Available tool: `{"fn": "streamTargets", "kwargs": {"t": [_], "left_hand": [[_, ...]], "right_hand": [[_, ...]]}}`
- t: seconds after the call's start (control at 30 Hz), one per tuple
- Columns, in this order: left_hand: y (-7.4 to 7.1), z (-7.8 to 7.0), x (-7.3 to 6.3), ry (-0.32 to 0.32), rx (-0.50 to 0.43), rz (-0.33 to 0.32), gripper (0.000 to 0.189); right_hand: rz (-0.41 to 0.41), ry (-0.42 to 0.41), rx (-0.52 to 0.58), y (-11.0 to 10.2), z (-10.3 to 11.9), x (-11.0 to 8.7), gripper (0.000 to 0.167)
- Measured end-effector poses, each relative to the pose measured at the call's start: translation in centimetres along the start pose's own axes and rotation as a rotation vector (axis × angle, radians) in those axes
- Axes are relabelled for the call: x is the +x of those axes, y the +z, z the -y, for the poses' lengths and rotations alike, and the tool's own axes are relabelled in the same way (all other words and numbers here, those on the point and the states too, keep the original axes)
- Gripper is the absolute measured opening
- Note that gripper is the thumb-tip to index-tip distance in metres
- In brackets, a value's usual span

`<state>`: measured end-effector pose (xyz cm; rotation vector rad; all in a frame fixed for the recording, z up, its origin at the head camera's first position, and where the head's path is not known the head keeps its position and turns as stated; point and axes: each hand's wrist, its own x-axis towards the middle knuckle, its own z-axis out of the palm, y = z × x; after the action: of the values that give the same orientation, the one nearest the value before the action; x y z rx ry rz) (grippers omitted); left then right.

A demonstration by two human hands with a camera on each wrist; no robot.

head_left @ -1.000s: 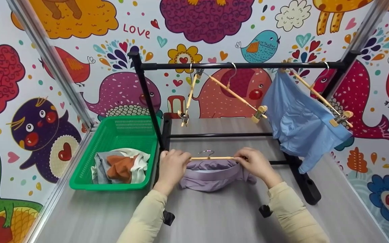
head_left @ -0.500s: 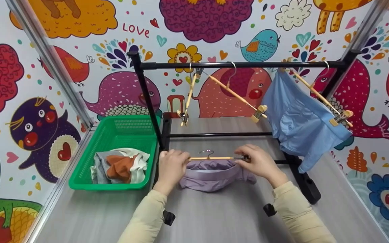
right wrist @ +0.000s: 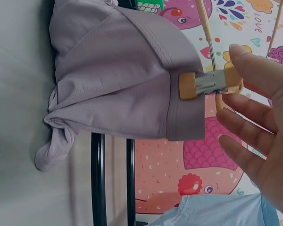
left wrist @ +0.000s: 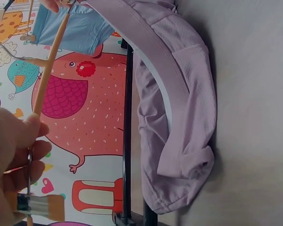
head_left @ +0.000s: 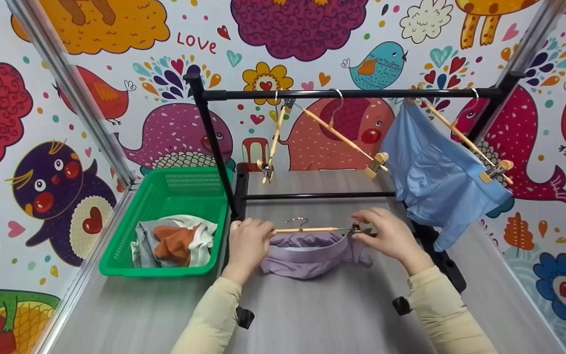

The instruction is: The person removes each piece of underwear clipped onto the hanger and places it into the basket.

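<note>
My left hand (head_left: 249, 246) grips the left part of a wooden clip hanger (head_left: 316, 230), fingers curled round its bar in the left wrist view. Beside that hand, the hanger's left clip (left wrist: 55, 207) has no cloth in it. Lilac shorts (head_left: 305, 263) hang from the other end, their lower part on the table. At that end, the right clip (right wrist: 187, 85) bites the waistband. My right hand (head_left: 388, 236) is spread around this clip, with thumb and fingers apart and the fingertips close to its handle.
A black clothes rack (head_left: 371, 93) stands behind, carrying two bare hangers and light blue shorts (head_left: 440, 167) clipped to another. Left of it, a green basket (head_left: 121, 271) holds grey, rust and white clothes (head_left: 177, 243). Patterned walls enclose the table (head_left: 312, 319).
My right hand has loosened from the hanger's right end and moved slightly right, its fingers spreading so the clip shows. My left hand keeps its grip.
</note>
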<state>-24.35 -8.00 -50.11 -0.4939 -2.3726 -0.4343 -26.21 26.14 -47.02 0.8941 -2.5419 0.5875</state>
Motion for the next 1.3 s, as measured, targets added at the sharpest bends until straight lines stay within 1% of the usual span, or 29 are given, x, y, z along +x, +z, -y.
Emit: {"fn": "streamTargets", "kwargs": {"t": [0.13,0.3,0.53,0.67,0.83,1.03,1.2,1.3], "left_hand": [[0.0,0.1,-0.1,-0.001,-0.007,-0.003,0.009],[0.1,0.2,-0.2,0.001,-0.015,-0.008,0.008],[0.3,0.3,-0.4,-0.002,-0.014,0.006,0.008],[0.3,0.3,-0.5,-0.004,-0.012,0.016,0.005],[0.5,0.3,-0.6,-0.002,-0.012,0.008,0.006],[0.3,0.3,-0.5,-0.006,-0.025,-0.008,0.008],[0.1,0.3,-0.2,-0.005,-0.016,-0.013,0.009],[0.0,0.2,-0.1,-0.008,-0.012,-0.012,0.009]], "right_hand": [[0.0,0.007,-0.009,-0.1,-0.1,-0.2,0.045],[-0.023,-0.014,-0.033,0.2,-0.2,-0.4,0.042],[-0.105,-0.088,-0.068,0.7,-0.3,-0.4,0.035],[-0.13,-0.107,-0.077,0.8,-0.2,-0.3,0.033],[-0.147,-0.129,-0.111,0.9,0.0,-0.2,0.031],[-0.198,-0.175,-0.166,0.8,0.1,0.1,0.03],[-0.255,-0.207,-0.171,0.7,0.2,0.4,0.027],[-0.278,-0.212,-0.172,0.6,0.3,0.6,0.026]]}}
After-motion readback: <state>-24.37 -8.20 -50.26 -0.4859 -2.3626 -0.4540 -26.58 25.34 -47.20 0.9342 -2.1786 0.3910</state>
